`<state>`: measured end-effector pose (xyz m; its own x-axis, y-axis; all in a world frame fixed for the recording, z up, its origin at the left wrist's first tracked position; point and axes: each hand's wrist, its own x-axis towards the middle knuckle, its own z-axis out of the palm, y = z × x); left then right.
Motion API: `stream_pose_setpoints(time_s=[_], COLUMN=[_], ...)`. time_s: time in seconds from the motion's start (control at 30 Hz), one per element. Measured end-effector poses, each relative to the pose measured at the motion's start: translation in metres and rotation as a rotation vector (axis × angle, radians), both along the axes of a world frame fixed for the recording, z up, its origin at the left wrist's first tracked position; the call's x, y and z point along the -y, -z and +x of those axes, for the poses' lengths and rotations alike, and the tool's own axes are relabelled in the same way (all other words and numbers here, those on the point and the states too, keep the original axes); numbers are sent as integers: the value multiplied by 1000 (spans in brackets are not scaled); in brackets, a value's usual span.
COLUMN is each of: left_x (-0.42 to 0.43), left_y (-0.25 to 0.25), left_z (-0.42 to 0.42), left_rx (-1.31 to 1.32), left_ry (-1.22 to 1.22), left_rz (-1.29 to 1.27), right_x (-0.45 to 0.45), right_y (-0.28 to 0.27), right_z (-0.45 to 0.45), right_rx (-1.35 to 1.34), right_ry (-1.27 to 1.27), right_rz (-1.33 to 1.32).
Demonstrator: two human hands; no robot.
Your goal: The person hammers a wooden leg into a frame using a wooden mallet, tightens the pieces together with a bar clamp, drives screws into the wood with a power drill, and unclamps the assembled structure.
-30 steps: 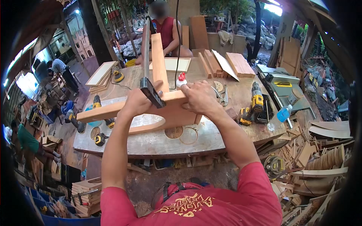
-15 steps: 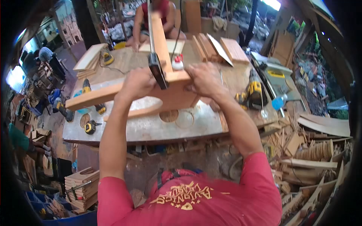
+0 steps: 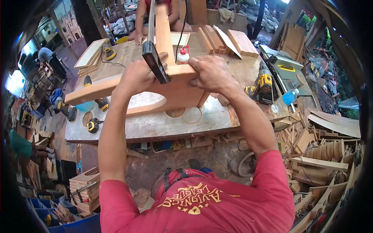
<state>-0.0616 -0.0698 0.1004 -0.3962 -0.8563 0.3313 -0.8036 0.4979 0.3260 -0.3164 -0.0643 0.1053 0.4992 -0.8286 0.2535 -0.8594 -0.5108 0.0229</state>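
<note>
A pale wooden frame piece (image 3: 93, 90) with a curved cutout stands over the bench, joined to an upright board (image 3: 164, 37). A long bar clamp (image 3: 155, 62) lies against it, its dark jaw over the top edge. My left hand (image 3: 140, 75) is wrapped round the wood and the clamp's jaw end; some fingers are hidden behind them. My right hand (image 3: 211, 73) grips the right end of the frame's top edge, thumb below. Just behind the frame, between the hands, is a white glue bottle (image 3: 182, 55) with a red cap.
Yellow drills (image 3: 264, 83) stand at the right of the workbench (image 3: 155, 130), beside a blue-labelled bottle (image 3: 289, 97). A tape measure (image 3: 93, 125) and a sander (image 3: 110, 53) lie left. Stacked boards (image 3: 241, 42) are at the back, where a person (image 3: 175, 15) sits.
The view has shifted, so the bench sits higher and further left. Both hands keep their hold on the frame. The clamp's bar and jaw have changed their tilt slightly.
</note>
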Motion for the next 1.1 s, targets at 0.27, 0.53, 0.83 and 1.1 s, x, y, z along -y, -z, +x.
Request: stream_pose_setpoints(time_s=[0.27,0.53,0.83,1.1], left_x=[2,-2,-2,4], left_y=[-3,0,-5,-6], left_z=[7,6,3,7], left_rx=[-118,-59,-166,-211], left_ry=[27,-11,-62,-14], left_rz=[9,-107,-17,52], right_x=[-15,-26,-20,-16], right_y=[1,-3,5,8], right_z=[1,7,5,4], right_rx=[72,64,87,108], right_ry=[-44,31,27,0], right_rz=[-104,-72,-96,-137])
